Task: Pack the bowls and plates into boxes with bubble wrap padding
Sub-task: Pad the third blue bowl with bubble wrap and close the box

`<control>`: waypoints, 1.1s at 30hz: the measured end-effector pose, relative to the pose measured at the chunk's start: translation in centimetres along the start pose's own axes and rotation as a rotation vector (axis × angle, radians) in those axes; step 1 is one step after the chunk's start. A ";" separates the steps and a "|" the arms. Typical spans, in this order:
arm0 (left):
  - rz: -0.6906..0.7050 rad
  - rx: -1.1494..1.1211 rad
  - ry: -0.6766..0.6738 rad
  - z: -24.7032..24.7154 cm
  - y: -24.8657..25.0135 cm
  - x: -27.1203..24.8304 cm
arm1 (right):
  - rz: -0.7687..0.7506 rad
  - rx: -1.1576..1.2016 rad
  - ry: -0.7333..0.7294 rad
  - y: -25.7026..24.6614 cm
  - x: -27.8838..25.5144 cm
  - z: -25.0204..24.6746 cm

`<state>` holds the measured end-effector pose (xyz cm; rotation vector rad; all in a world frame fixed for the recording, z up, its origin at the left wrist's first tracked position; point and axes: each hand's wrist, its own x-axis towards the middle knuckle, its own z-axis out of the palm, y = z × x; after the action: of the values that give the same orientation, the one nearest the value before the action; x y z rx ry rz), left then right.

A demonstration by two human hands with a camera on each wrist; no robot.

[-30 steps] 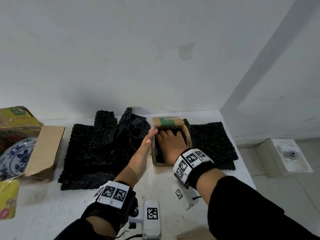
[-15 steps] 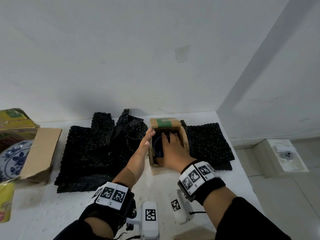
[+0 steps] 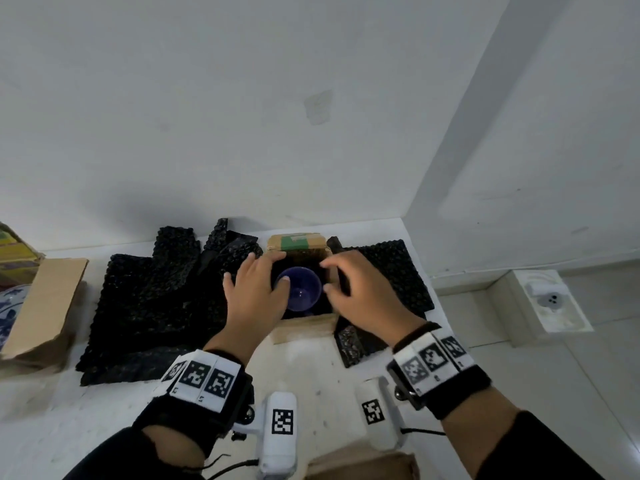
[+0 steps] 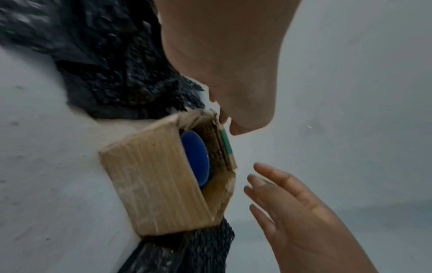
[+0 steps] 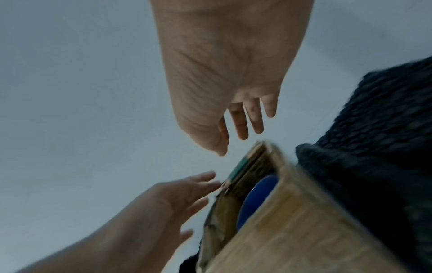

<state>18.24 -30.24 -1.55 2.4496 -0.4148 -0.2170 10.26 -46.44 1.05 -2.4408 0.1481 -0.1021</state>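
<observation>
A small open cardboard box stands on the white table between black bubble wrap sheets. A dark blue bowl sits inside it, mouth up, on black wrap. My left hand hovers over the box's left edge with fingers spread and straight, and holds nothing. My right hand hangs over the right edge, fingers relaxed and empty. The left wrist view shows the box, the bowl and the right hand clear of the box. The right wrist view shows both the bowl and the left hand.
A larger open cardboard box holding a blue-and-white plate stands at the far left, yellow packaging behind it. More bubble wrap lies right of the small box, near the table's right edge. A wall runs close behind.
My right hand has come up out of the box, leaving the blue bowl inside. My left hand moved from the box's left wall to above its opening.
</observation>
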 end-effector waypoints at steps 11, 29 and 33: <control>0.737 0.480 -0.468 7.4 9.9 -0.8 | 0.360 -0.034 -0.156 9.7 -4.5 1.6; 0.699 0.462 -0.181 6.3 11.9 2.5 | 0.170 0.504 0.121 8.5 -3.7 -5.0; 0.679 0.152 -0.010 2.2 13.3 3.2 | 0.151 0.632 0.275 6.7 -2.6 -9.0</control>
<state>17.50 -42.52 4.81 2.2966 -1.2633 0.0962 6.14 -56.93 3.59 -1.7712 0.3614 -0.3600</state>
